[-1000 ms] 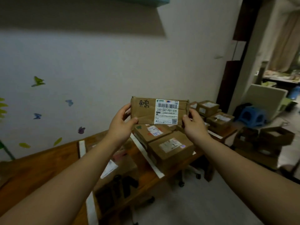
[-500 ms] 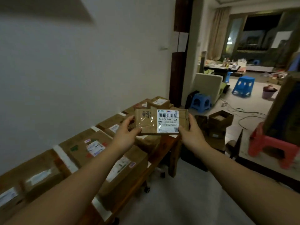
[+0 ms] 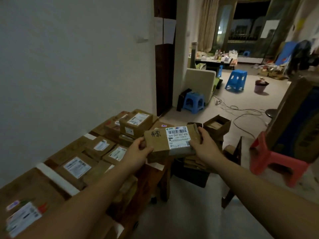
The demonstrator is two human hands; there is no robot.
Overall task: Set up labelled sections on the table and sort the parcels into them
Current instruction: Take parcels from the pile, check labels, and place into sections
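I hold a flat brown cardboard parcel (image 3: 159, 143) with a white barcode label and black handwriting, level and just above the far right end of the wooden table (image 3: 151, 176). My left hand (image 3: 138, 152) grips its left edge and my right hand (image 3: 204, 148) grips its right edge. Several brown parcels (image 3: 135, 123) with white labels lie along the table against the wall. White tape strips (image 3: 57, 178) cross the tabletop between groups of parcels.
Open cardboard boxes (image 3: 216, 125) stand on the floor beyond the table's end. A red stool (image 3: 272, 159) carries a large box at the right. Two blue stools (image 3: 193, 101), cables and a pink bucket (image 3: 260, 86) lie on the floor further back.
My view has swung right along the table toward its far end. The parcel has come down from chest height to just above the tabletop, still held in both hands.
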